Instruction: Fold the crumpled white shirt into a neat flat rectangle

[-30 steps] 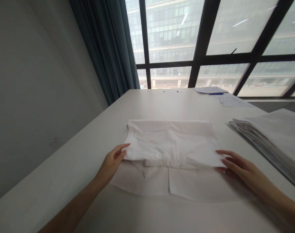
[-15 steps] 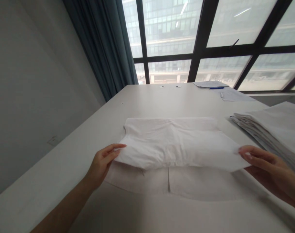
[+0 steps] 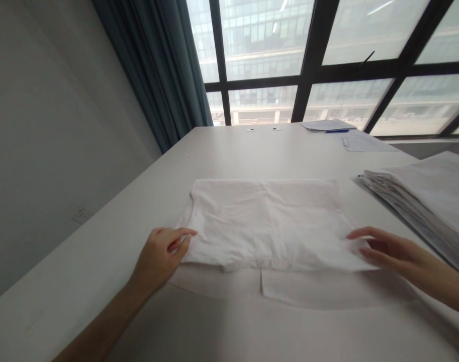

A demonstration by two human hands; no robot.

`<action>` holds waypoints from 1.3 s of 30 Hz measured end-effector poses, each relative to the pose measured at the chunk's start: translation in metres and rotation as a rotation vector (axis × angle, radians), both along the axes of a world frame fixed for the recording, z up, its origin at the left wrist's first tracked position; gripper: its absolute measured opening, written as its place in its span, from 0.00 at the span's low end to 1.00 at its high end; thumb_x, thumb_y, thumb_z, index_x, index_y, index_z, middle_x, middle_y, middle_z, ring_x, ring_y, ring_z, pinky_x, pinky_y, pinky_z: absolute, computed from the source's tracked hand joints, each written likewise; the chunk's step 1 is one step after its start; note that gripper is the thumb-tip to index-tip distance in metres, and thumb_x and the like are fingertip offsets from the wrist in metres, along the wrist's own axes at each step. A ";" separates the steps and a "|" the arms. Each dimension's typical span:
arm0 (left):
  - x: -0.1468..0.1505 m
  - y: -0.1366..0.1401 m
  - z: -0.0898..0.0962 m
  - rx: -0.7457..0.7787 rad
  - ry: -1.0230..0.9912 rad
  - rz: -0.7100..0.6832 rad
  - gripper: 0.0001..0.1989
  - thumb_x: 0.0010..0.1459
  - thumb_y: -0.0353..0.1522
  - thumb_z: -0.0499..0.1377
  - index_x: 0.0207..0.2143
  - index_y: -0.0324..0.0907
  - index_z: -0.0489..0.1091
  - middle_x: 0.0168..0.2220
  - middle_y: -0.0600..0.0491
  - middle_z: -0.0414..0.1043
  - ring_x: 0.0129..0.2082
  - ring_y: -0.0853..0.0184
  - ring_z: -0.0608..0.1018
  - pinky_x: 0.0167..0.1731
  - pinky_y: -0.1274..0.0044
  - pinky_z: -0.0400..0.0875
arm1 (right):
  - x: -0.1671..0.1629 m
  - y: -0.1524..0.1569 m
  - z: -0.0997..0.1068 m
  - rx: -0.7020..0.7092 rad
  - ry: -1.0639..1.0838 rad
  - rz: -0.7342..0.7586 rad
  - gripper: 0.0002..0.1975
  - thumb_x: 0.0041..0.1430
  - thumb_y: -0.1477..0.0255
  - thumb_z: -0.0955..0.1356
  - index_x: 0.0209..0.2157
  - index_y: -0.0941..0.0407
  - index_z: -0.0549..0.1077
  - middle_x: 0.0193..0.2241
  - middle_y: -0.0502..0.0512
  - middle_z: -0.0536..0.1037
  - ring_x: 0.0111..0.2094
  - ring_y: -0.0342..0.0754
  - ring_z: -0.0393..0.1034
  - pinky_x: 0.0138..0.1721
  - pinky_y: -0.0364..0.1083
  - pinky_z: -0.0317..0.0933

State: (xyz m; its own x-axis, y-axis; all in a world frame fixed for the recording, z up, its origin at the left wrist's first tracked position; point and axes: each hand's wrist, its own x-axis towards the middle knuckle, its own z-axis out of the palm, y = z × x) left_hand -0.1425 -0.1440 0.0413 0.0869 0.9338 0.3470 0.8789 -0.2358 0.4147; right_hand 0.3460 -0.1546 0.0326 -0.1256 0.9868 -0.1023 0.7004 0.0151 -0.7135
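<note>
A white garment lies folded on the white table in front of me, its upper layer wrinkled along the middle. Below that layer's near edge shows a lower flap with a short slit near its centre. My left hand pinches the garment's left edge between thumb and fingertips. On the right side, my right hand touches the cloth with its thumb and index finger apart. The rest of that hand's fingers are partly hidden.
A stack of folded white cloth lies at the right. Papers and a blue pen are at the far right of the table. A dark curtain and a window stand behind it.
The garment's near edge has come down onto the lower flap. My right hand has moved left and loosened from the corner. The left hand stays by the left edge.
</note>
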 end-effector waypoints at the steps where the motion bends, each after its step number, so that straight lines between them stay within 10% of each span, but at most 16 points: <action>1: 0.002 -0.003 0.000 0.102 0.047 -0.049 0.15 0.59 0.39 0.52 0.35 0.47 0.79 0.21 0.54 0.66 0.26 0.64 0.70 0.38 0.70 0.65 | 0.000 0.000 0.000 0.073 -0.045 -0.031 0.22 0.57 0.48 0.64 0.44 0.48 0.74 0.25 0.53 0.74 0.24 0.50 0.68 0.24 0.47 0.64; 5: 0.020 -0.018 0.004 0.346 0.135 -0.380 0.12 0.62 0.31 0.55 0.45 0.45 0.75 0.34 0.50 0.72 0.37 0.63 0.72 0.44 0.69 0.66 | -0.016 -0.008 0.008 0.503 -0.247 -0.061 0.17 0.60 0.55 0.64 0.43 0.51 0.74 0.31 0.57 0.74 0.29 0.52 0.72 0.23 0.46 0.66; 10: 0.044 -0.029 0.002 0.265 0.307 -0.755 0.18 0.64 0.26 0.52 0.55 0.42 0.68 0.52 0.46 0.71 0.53 0.61 0.70 0.55 0.68 0.65 | -0.055 -0.028 0.013 0.697 -0.289 0.413 0.17 0.62 0.74 0.63 0.52 0.50 0.70 0.48 0.58 0.74 0.49 0.51 0.72 0.44 0.47 0.70; 19: 0.047 -0.024 -0.013 0.293 0.332 -0.705 0.18 0.70 0.27 0.44 0.56 0.43 0.67 0.52 0.47 0.73 0.54 0.65 0.74 0.51 0.71 0.72 | -0.069 -0.029 -0.008 0.621 -0.401 0.566 0.30 0.61 0.80 0.61 0.63 0.46 0.61 0.59 0.55 0.70 0.59 0.52 0.65 0.54 0.53 0.66; 39: 0.047 -0.022 -0.023 0.096 -0.018 -0.655 0.16 0.67 0.27 0.52 0.55 0.44 0.67 0.50 0.50 0.76 0.53 0.66 0.75 0.53 0.73 0.71 | -0.065 -0.022 -0.010 0.454 -0.151 0.313 0.17 0.67 0.72 0.58 0.50 0.49 0.73 0.49 0.56 0.78 0.48 0.50 0.75 0.48 0.46 0.70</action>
